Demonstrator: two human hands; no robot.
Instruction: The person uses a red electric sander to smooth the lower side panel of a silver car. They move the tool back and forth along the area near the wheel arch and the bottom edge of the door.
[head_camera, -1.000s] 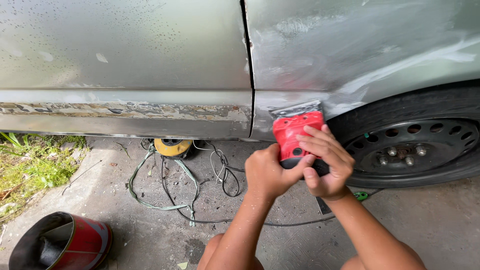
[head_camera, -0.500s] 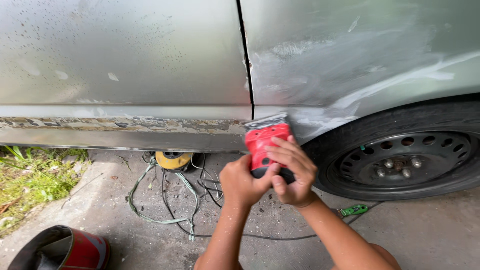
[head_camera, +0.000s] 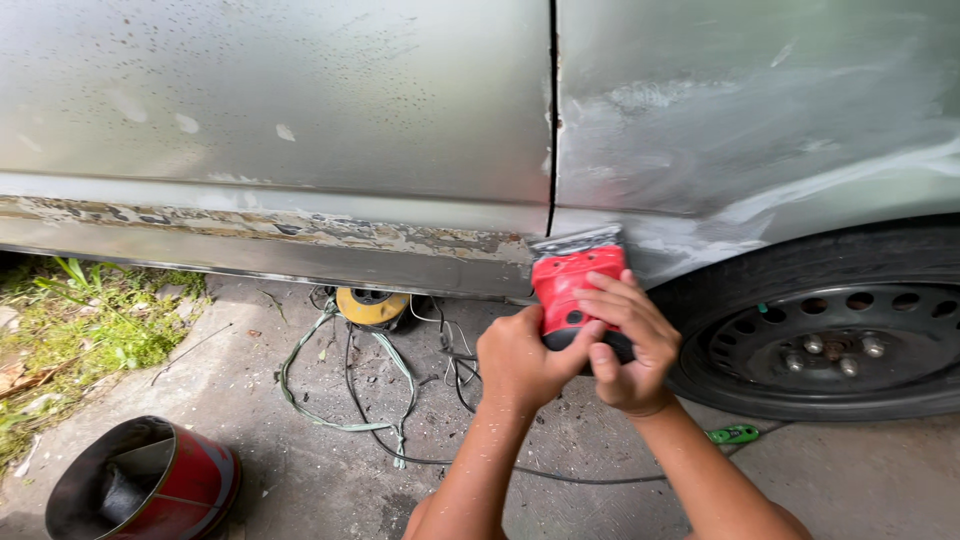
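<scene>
- Head view: both hands gripped a red sander (head_camera: 572, 285), pressed against the car's lower panel (head_camera: 700, 235) beside the wheel (head_camera: 830, 345).
- Left hand (head_camera: 520, 362) wrapped its rear; right hand (head_camera: 630, 340) lay closed over the top.

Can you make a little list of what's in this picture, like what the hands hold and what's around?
left hand: grips the back of the red sander
right hand: wraps over the sander's top
red sander: pad pressed on the car's lower panel
silver car body: scuffed, paint flaking along the sill
black wheel: right of the hands
cables: tangled on the concrete
yellow reel: under the car
red bucket: lying bottom left
grass: at left
</scene>
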